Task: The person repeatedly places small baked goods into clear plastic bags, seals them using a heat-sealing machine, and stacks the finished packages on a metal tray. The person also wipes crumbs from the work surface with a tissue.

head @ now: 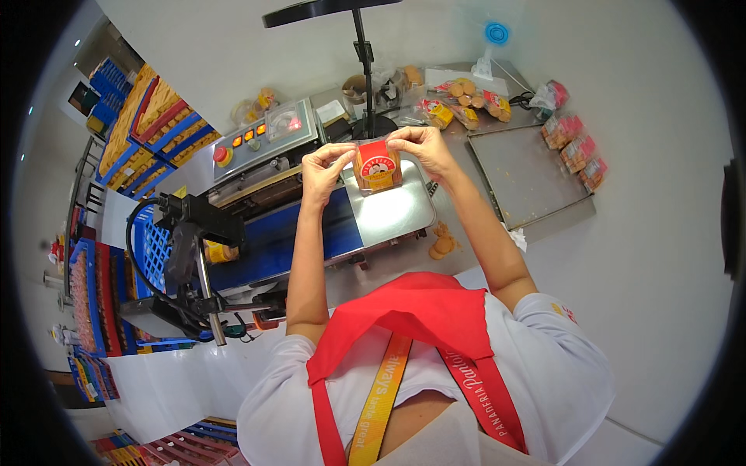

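Between my two hands I hold up a small clear packet of biscuits (377,170) with a red and yellow printed label. My left hand (324,172) pinches its upper left corner between thumb and fingers. At the upper right corner, the thumb and fingers of my right hand (425,150) do the same. The packet hangs upright over the steel end plate (396,209) of a band sealing machine. From that plate the machine's blue conveyor belt (291,239) runs left, where another packet (220,251) lies partly hidden behind a black printer head (201,218).
The sealer's control panel (262,140) has a red stop button (222,155). Filled packets (466,105) lie behind, near a black lamp stand (367,81). A metal tray (530,175) sits right, with pink-topped packets (574,145) along its edge. Broken biscuits (444,242) lie below the plate.
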The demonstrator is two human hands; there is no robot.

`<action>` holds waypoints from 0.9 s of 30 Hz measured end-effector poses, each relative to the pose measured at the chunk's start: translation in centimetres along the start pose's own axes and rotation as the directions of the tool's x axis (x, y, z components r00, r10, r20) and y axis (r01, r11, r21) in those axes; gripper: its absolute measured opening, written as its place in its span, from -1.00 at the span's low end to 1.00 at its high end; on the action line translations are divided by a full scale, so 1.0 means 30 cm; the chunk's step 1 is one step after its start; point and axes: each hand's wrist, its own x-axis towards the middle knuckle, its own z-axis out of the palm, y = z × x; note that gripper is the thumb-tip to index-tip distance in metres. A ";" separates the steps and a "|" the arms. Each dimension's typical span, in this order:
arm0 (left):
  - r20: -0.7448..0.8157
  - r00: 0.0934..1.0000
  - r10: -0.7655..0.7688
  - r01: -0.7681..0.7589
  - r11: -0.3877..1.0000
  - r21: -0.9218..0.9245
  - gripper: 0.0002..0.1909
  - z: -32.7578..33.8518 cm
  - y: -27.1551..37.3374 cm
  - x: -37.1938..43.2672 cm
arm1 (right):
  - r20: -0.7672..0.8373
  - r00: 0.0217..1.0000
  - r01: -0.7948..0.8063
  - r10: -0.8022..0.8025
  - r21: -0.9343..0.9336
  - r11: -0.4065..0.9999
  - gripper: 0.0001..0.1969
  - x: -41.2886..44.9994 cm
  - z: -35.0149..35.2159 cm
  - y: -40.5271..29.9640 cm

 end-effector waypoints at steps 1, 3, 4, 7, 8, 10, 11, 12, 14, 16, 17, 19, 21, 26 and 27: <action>-0.007 1.000 0.006 -0.006 1.000 0.000 -0.89 0.003 -0.001 -0.003 | -0.034 0.999 -0.019 0.020 0.033 0.999 -0.89 -0.006 0.003 0.004; -0.022 1.000 0.014 -0.014 1.000 -0.001 -0.90 0.006 -0.005 -0.012 | -0.100 0.993 -0.056 0.066 0.101 0.993 -0.90 -0.027 0.013 0.013; -0.030 0.999 0.019 -0.018 1.000 0.022 -0.90 0.009 -0.006 -0.017 | -0.139 0.990 -0.029 0.033 0.030 0.999 -0.90 -0.038 0.018 0.016; -0.065 0.997 0.043 -0.040 0.999 0.034 -0.89 0.025 -0.007 -0.043 | -0.216 0.976 -0.011 -0.041 -0.237 0.972 -0.88 -0.070 0.045 -0.009; -0.079 0.996 0.040 -0.038 0.999 0.019 -0.89 0.027 -0.005 -0.052 | -0.224 0.974 -0.042 -0.042 -0.357 0.933 -0.87 -0.080 0.057 -0.031; -0.096 0.995 0.029 -0.030 0.999 -0.012 -0.89 0.038 -0.002 -0.069 | -0.189 0.979 -0.017 -0.077 -0.450 0.893 -0.84 -0.085 0.058 -0.031; -0.103 0.995 0.015 -0.018 1.000 -0.024 -0.89 0.037 -0.008 -0.073 | -0.174 0.985 -0.062 0.003 -0.333 0.941 -0.84 -0.083 0.048 -0.018; -0.109 0.994 0.006 -0.010 0.999 -0.036 -0.89 0.032 -0.010 -0.071 | -0.147 0.986 -0.106 0.076 -0.213 0.971 -0.84 -0.076 0.040 -0.009; -0.110 0.994 -0.017 0.011 0.999 -0.053 -0.89 0.032 -0.007 -0.071 | -0.066 0.982 -0.183 0.178 -0.068 0.981 -0.84 -0.067 0.013 0.021; -0.107 0.993 -0.043 0.036 0.997 -0.065 -0.88 0.038 0.011 -0.072 | -0.076 0.994 -0.084 0.076 -0.110 0.990 -0.85 -0.054 0.025 0.018; -0.090 0.994 -0.055 0.050 0.997 -0.064 -0.88 0.032 0.013 -0.066 | -0.079 0.997 -0.035 0.025 -0.131 0.991 -0.86 -0.048 0.031 0.014; -0.053 0.995 -0.085 0.082 0.995 -0.064 -0.87 0.017 0.014 -0.052 | -0.040 0.999 0.005 -0.010 -0.124 0.992 -0.88 -0.026 0.021 0.007; -0.048 0.992 -0.113 0.108 0.990 -0.093 -0.87 0.011 0.007 -0.043 | 0.046 0.999 -0.018 0.017 0.025 1.000 -0.89 0.004 0.008 0.021; -0.100 0.973 -0.209 0.198 0.974 -0.105 -0.84 0.003 -0.015 -0.040 | -0.086 0.995 -0.027 0.041 0.160 0.987 -0.93 -0.028 0.038 0.065; -0.098 0.971 -0.218 0.202 0.967 -0.155 -0.81 0.006 -0.013 -0.045 | -0.115 0.993 -0.009 0.023 0.123 0.992 -0.93 -0.040 0.044 0.068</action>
